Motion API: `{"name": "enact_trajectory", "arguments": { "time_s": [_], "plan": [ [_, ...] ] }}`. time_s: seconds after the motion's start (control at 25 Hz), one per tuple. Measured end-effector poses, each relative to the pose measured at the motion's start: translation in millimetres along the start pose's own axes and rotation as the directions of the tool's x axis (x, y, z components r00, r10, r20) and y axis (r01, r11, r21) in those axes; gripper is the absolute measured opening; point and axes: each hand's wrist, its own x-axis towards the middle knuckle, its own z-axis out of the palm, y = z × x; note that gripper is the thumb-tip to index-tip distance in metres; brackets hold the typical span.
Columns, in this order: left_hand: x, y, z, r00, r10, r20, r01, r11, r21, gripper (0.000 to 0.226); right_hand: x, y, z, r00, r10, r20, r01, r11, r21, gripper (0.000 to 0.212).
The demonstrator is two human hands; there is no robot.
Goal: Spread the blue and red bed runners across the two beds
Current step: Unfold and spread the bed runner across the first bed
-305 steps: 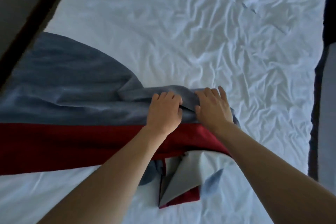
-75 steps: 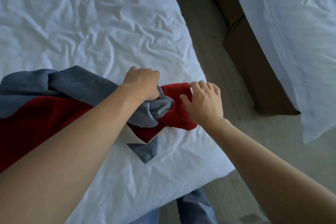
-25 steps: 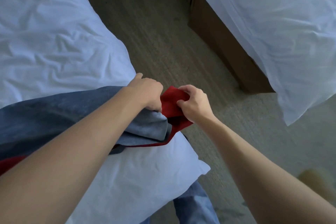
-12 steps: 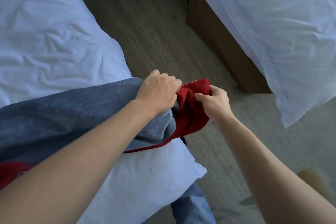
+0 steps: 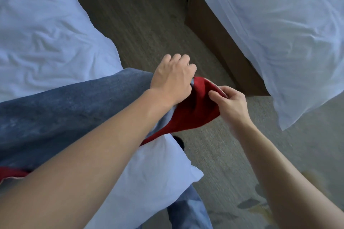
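Observation:
The blue and red bed runner (image 5: 61, 111) lies across the left bed (image 5: 46, 29), its end pulled out past the bed's right edge over the floor. My left hand (image 5: 173, 78) grips the blue part at that end, fingers curled. My right hand (image 5: 230, 104) pinches the red corner (image 5: 195, 111) of the same runner between thumb and fingers. A strip of the red band (image 5: 11, 174) shows at the far left under my left forearm. The second bed (image 5: 270, 33), in white linen, stands at the upper right with no runner on the visible part.
A grey carpeted aisle (image 5: 152, 24) runs between the two beds. The brown wooden base (image 5: 217, 41) of the right bed borders it. My leg in blue jeans (image 5: 188, 208) stands by the left bed's corner. A patterned patch of carpet (image 5: 251, 204) shows at the lower right.
Both hands have drawn the runner's end further right, off the left bed's edge and over the aisle. The view has followed toward the second bed.

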Motion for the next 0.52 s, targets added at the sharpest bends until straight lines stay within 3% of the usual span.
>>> {"name": "enact_trajectory", "arguments": {
  "time_s": [0.08,0.16,0.24,0.36,0.44,0.52],
  "plan": [
    [-6,-9,2,0.977,0.009,0.213,0.021,0.990,-0.138,0.020,5,-4,5,0.999,-0.024,-0.048,0.021,0.997,-0.071,0.008],
    [-11,-18,1,0.902,-0.003,0.431,0.125,0.959,-0.255,0.032,11,-4,8,0.995,-0.085,-0.042,0.072,0.967,-0.244,0.010],
    [-14,-25,-2,0.838,-0.034,0.545,0.236,0.923,-0.305,0.038,14,-4,7,0.994,-0.108,-0.020,0.090,0.908,-0.410,0.011],
    [-12,-35,-6,0.842,-0.083,0.534,0.278,0.914,-0.296,0.042,16,-4,0,0.996,-0.058,-0.074,0.014,0.869,-0.494,0.012],
    [-14,-33,-5,0.895,-0.032,0.445,0.128,0.974,-0.186,0.036,11,0,-4,0.996,-0.075,-0.057,0.024,0.789,-0.614,0.012],
    [-18,-24,0,0.940,0.059,0.337,-0.021,0.993,-0.117,0.030,5,0,-1,0.987,-0.146,0.073,0.157,0.727,-0.669,0.015]
  ]
}}
